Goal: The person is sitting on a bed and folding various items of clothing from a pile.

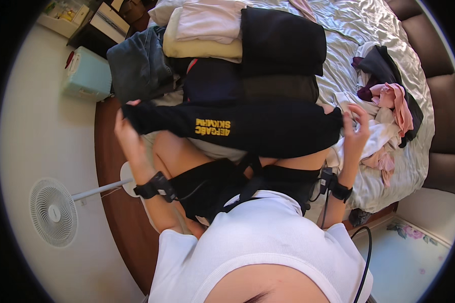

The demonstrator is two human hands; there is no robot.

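Note:
A long black garment [273, 129] with yellow printed lettering is stretched crosswise over my lap. My left hand [127, 123] grips its left end, and my right hand [355, 121] holds the right end with curled fingers. Just beyond it lie folded clothes in piles: dark grey-blue jeans [136, 63], a dark navy garment with a red stripe [207, 81], a dark olive folded item [283, 88], a black folded item [283, 40], and pink [207, 17] over cream [199, 48] pieces.
The bed [354, 25] holds a loose heap of pink [393, 101], white and dark clothes at right, beside a padded brown headboard [437, 111]. A white fan [53, 212] is at lower left, a pale blue case [86, 73] and furniture [103, 22] at upper left.

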